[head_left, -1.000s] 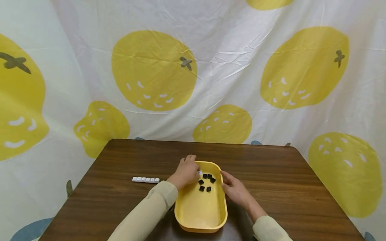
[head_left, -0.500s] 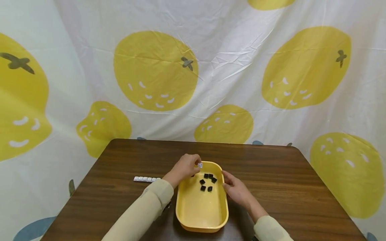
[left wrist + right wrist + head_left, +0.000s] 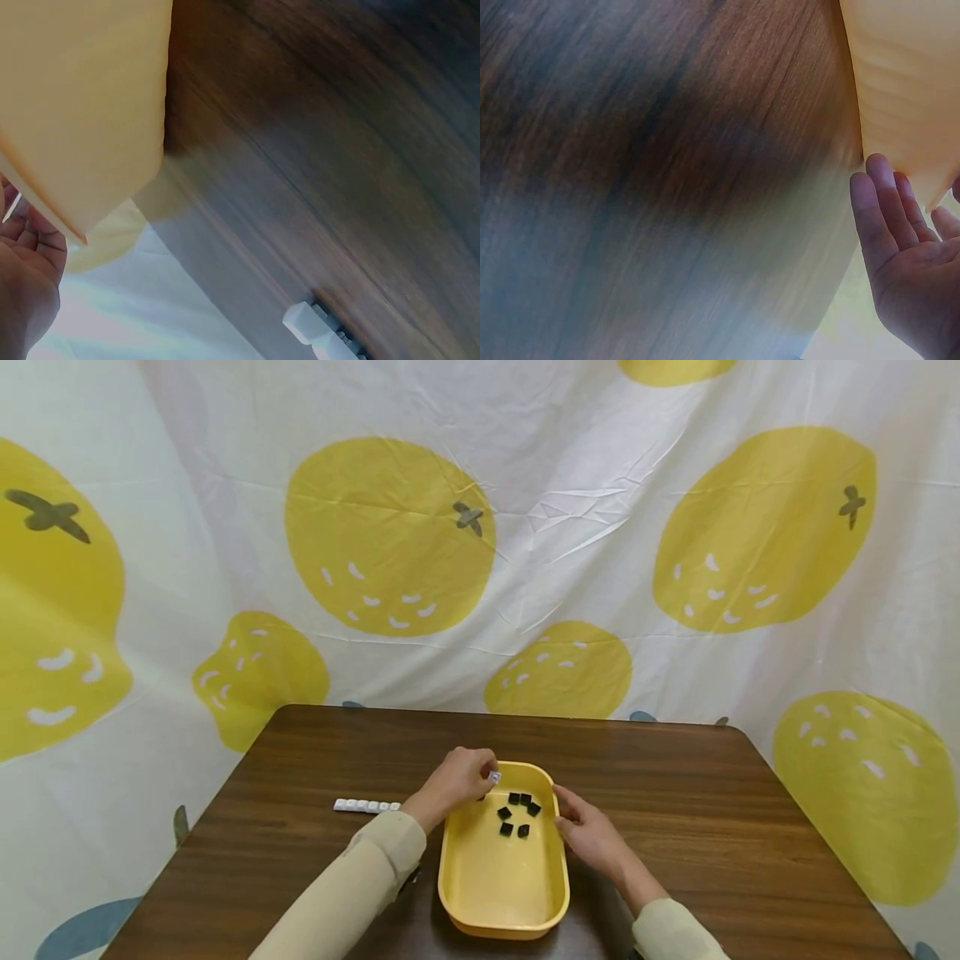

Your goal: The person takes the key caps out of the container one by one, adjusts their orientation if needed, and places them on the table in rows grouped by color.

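My left hand (image 3: 457, 779) pinches a small white keycap (image 3: 494, 777) with a dark mark on top, just over the left rim of the yellow tray (image 3: 504, 893). Beyond the rim in the left wrist view, its fingers are partly hidden by the tray wall. My right hand (image 3: 588, 837) holds the tray's right side, thumb at the rim. In the right wrist view several long fingers (image 3: 885, 202) lie along the outer wall. Several small black square pieces (image 3: 513, 798) lie loose on the tray floor, towards its far end.
A straight row of white keycaps (image 3: 366, 806) sits on the dark wooden table (image 3: 675, 810), left of the tray. The left wrist view shows dark parts beside these caps. A lemon-print cloth (image 3: 570, 527) hangs behind the table's far edge.
My left hand has risen out of the tray to the left rim, bringing the white keycap up with it. It then dips and tilts the cap slightly. The right hand keeps its place.
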Demonstrator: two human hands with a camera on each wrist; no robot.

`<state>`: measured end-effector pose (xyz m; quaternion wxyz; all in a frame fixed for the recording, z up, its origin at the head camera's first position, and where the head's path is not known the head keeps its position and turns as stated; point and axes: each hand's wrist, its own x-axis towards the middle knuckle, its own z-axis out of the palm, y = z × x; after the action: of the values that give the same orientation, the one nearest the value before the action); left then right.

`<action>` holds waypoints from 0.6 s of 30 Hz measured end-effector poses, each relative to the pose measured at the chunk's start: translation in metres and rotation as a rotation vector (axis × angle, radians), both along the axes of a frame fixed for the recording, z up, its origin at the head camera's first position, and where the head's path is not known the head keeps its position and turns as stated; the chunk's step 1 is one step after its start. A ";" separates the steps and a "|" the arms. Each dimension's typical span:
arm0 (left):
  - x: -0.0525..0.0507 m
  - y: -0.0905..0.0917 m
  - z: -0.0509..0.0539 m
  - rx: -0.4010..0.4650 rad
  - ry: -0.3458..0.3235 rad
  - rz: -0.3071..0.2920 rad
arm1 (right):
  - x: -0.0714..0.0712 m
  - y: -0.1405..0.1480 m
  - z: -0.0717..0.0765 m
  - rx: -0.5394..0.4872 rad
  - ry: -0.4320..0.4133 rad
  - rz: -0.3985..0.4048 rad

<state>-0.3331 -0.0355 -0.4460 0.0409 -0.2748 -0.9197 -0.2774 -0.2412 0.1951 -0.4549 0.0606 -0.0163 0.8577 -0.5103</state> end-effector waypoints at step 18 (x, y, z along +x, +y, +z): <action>0.007 -0.014 0.003 0.185 -0.105 0.032 | 0.001 -0.001 0.002 -0.006 -0.003 0.005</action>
<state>-0.3258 -0.0493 -0.4429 0.0222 -0.2400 -0.8953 -0.3747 -0.2403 0.1946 -0.4528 0.0631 -0.0180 0.8560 -0.5128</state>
